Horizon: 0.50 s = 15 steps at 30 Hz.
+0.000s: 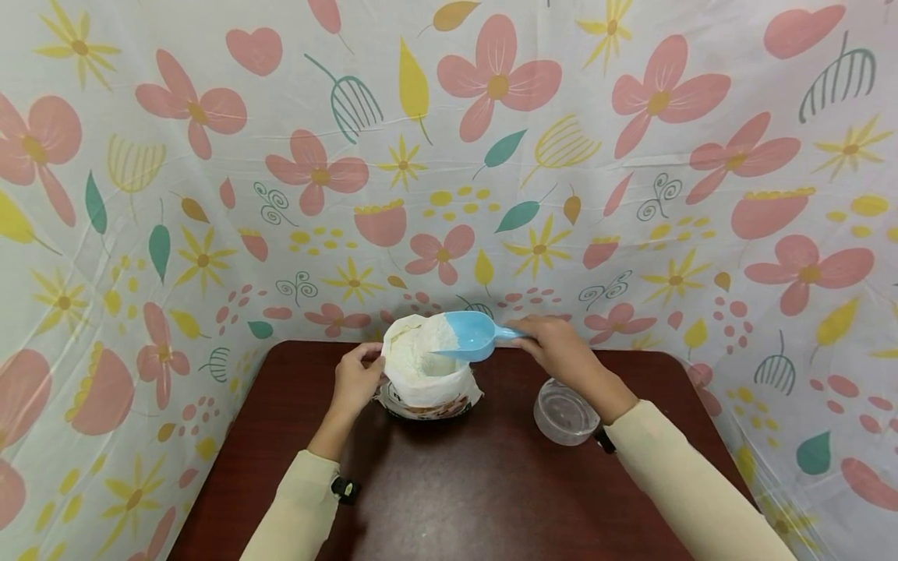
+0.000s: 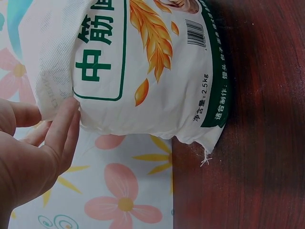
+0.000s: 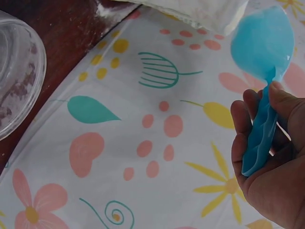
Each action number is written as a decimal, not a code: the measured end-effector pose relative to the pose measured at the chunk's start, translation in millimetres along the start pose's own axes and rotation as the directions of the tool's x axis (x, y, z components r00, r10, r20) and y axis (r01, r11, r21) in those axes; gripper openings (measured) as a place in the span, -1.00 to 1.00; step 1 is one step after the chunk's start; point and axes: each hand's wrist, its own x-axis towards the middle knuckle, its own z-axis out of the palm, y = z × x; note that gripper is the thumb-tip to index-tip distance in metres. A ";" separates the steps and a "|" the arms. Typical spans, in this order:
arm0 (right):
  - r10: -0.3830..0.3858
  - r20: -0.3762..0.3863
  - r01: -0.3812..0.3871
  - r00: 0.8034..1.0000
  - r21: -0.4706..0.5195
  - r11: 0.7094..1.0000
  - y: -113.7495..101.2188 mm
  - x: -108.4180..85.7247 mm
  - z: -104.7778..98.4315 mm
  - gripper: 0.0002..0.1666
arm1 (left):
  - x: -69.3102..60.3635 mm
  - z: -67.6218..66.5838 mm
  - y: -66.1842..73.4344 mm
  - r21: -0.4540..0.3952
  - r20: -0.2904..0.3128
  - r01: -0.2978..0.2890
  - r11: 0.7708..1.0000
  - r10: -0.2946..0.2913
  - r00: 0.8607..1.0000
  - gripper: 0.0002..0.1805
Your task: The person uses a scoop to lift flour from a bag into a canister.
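An open white bag of flour (image 1: 428, 389) stands near the back of the table, its top edge folded outward. With thumb and fingers my left hand (image 1: 358, 380) pinches the folded rim on the bag's left side; in the left wrist view the fingers lie against the printed bag (image 2: 109, 62). My right hand (image 1: 564, 351) grips the handle of a light blue scoop (image 1: 473, 336), seen from behind in the right wrist view (image 3: 262, 43). The scoop is over the bag's mouth, with white flour (image 1: 436, 335) at its front end.
A round clear plastic container (image 1: 564, 413) stands on the dark red-brown table (image 1: 449, 483), under the right forearm. White powder marks the table (image 3: 112, 14) near the bag. A flower-patterned cloth (image 1: 449, 156) hangs behind and on both sides.
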 end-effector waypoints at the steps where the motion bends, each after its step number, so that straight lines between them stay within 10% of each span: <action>1: -0.001 -0.004 0.001 1.000 -0.003 1.000 0.6 -0.7 0.2 -0.62 | -0.1 0.0 0.0 0.000 0.000 -0.001 1.000 0.001 1.000 -0.71; 15: 0.074 -0.018 -0.074 0.997 -0.026 0.997 10.9 -23.6 -0.6 -0.60 | 0.6 -0.2 -0.3 -0.009 -0.005 -0.014 1.000 0.014 1.000 -0.71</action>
